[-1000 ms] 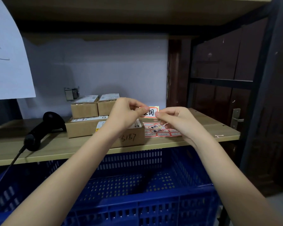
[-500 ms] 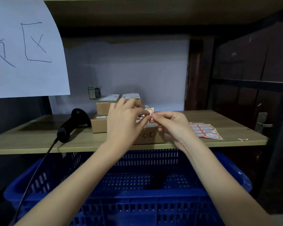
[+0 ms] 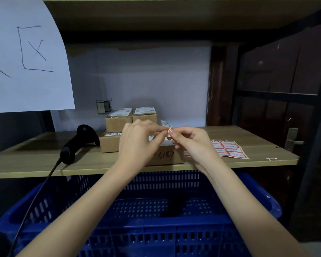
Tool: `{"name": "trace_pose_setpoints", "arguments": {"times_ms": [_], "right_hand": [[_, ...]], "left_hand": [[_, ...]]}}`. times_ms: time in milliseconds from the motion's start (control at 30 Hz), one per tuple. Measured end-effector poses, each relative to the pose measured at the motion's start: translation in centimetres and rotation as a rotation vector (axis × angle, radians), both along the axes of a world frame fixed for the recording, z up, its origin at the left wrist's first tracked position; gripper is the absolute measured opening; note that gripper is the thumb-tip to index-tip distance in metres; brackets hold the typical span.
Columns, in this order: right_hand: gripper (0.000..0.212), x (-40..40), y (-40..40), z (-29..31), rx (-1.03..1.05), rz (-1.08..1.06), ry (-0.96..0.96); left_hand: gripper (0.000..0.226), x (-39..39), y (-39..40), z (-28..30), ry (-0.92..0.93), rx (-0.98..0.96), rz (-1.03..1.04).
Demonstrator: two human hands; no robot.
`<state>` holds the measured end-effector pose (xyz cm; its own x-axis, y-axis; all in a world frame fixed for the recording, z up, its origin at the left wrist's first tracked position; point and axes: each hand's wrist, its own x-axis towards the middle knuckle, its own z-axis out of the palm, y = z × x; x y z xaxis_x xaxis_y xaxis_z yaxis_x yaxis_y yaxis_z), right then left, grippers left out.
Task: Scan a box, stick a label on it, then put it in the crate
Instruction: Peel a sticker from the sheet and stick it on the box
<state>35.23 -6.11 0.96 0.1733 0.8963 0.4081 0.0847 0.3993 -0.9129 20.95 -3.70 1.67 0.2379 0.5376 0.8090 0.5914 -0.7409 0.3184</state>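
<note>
My left hand (image 3: 139,141) and my right hand (image 3: 191,143) meet above the shelf, both pinching one small label (image 3: 169,131) between fingertips; it shows edge-on and looks folded or curled. Just below them sits a brown cardboard box (image 3: 165,154) marked "5187" at the shelf's front edge, partly hidden by my hands. A sheet of red-bordered labels (image 3: 228,149) lies on the shelf to the right. The blue plastic crate (image 3: 156,230) stands under the shelf, with nothing seen inside.
A black handheld scanner (image 3: 78,143) with a cable lies on the wooden shelf (image 3: 26,162) at left. Three more cardboard boxes (image 3: 119,120) are stacked behind my hands. A white paper sign (image 3: 26,58) hangs upper left. A dark door stands at right.
The view has swung left, bringing the crate and sign into view. The label, earlier held flat facing me, is now turned edge-on and pinched tighter between both hands.
</note>
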Motion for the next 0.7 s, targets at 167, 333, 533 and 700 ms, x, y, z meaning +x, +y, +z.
{"name": "trace_pose_setpoints", "arguments": {"times_ms": [167,333,533,700], "right_hand": [[0.018,1.0,-0.2,-0.2,-0.003,-0.075,-0.065],[0.008,2.8,-0.7,-0.4,0.009,-0.121,-0.053],[0.008,7.0,-0.5,-0.6,-0.113,-0.299,0.092],[0.012,9.6,0.9,-2.0,-0.289,-0.457,-0.169]], "left_hand": [[0.018,0.0,0.1,0.3,-0.134,-0.083,-0.047],[0.014,0.1,0.5,0.5,-0.264,-0.175,-0.096],[0.016,0.1,0.1,0.5,-0.358,-0.245,-0.116],[0.015,0.2,0.0,-0.1,-0.302,-0.246,-0.121]]}}
